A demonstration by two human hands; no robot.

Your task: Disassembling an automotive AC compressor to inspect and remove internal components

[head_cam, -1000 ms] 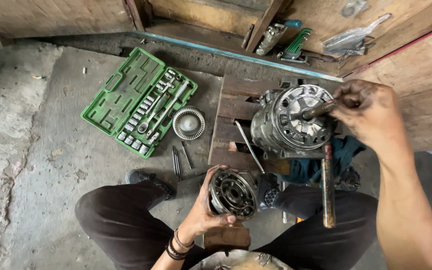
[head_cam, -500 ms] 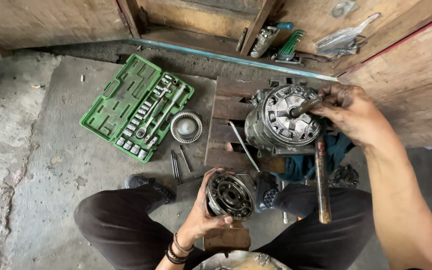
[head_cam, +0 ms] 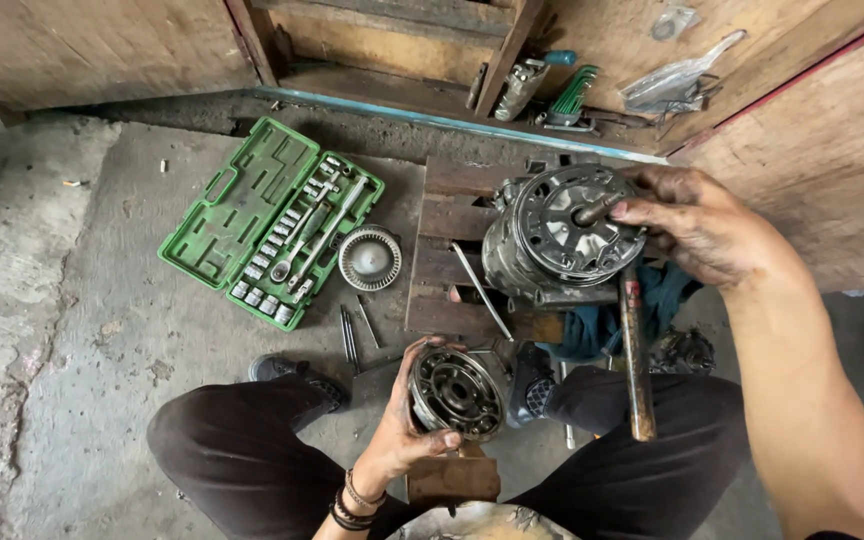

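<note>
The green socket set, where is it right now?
The socket set lies open on the concrete floor, upper left in the head view, left of the fan disc and the wooden pallet.

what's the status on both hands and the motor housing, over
Left hand grip on round bearing plate. Right hand fingers on shaft of motor housing, long tool hanging beneath. Nothing blocking the housing.

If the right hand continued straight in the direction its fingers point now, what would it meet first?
The right hand points leftward; its fingers already touch the metal housing at its centre shaft, so it would probably meet that first, though depth is unclear.
</note>
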